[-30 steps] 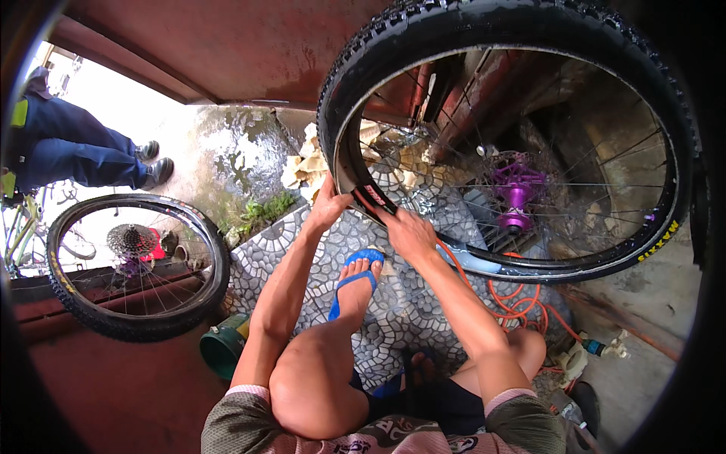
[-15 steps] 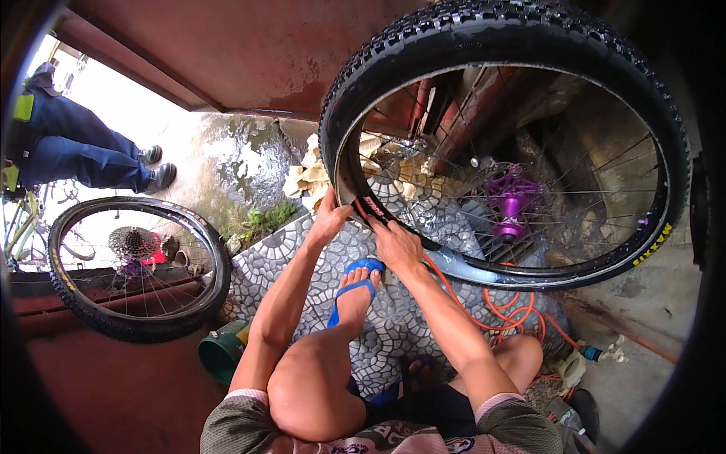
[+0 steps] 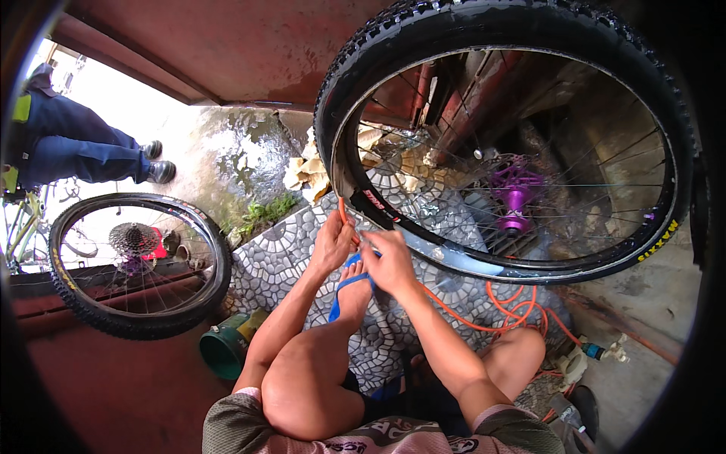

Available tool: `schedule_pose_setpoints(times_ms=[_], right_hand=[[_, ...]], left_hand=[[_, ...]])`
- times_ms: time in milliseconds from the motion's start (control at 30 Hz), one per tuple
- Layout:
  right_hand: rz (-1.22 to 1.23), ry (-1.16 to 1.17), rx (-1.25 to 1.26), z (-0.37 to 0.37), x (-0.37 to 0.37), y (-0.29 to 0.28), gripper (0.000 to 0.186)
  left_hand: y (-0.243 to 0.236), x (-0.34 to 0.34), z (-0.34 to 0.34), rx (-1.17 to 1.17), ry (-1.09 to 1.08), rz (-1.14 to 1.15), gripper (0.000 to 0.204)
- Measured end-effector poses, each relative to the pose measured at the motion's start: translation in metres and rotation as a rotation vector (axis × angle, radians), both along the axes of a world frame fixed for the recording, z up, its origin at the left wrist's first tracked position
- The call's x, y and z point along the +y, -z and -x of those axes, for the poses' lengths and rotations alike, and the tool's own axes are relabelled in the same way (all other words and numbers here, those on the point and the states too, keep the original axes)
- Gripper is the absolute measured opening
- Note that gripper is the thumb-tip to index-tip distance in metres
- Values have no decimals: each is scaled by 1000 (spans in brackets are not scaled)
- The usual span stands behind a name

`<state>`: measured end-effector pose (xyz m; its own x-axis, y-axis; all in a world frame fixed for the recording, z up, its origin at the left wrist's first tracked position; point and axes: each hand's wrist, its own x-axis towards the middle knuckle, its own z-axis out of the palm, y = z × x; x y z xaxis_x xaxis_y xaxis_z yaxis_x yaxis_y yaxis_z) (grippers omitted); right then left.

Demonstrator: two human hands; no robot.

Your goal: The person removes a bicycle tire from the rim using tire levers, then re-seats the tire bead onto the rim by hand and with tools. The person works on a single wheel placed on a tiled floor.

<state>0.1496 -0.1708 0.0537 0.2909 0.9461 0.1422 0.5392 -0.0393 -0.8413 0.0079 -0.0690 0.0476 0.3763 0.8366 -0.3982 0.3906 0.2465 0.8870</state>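
Observation:
My left hand (image 3: 331, 244) is closed around a thin orange hose (image 3: 342, 210), whose end points up toward the wheel's lower-left rim. Close beside it, my right hand (image 3: 389, 261) has its fingers bent in against the same hose, partly hiding it; the exact grip is hard to make out. Ahead and to the right stands a big bicycle wheel (image 3: 665, 144) with a knobby black tyre, a purple hub (image 3: 515, 198) and thin spokes. Wet, whitish streaks shine along its lower rim. Both hands are just below that rim, apart from it.
A second bicycle wheel (image 3: 215, 257) with a cassette is at left, near a green bucket (image 3: 221, 349). Orange hose loops and a tap fitting (image 3: 594, 350) lie at right. Crumpled paper-like scraps (image 3: 306, 175) are ahead. A person's legs (image 3: 91, 159) show far left.
Both hands have come down off the big wheel's rim and closer together, with the orange hose now raised between them. The view has shifted slightly.

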Motion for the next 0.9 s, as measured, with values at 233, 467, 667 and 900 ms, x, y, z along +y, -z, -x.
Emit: schedule_pose_setpoints(times_ms=[233,467,667,900], right_hand=[[426,212,1298,0,86,14,32],[491,445,1464,21,119,15,16],[150,696,1384,42,134,32,18],[248,650,1450,50,135,35,12]], left_hand=[[-7,17,-12,-44,-323,-97,46],[-15,60,-22,183,-94,-241,62],[-8,67,-24,199,58,-452,37],[25,70,-12,-87,-68,-322,57]])
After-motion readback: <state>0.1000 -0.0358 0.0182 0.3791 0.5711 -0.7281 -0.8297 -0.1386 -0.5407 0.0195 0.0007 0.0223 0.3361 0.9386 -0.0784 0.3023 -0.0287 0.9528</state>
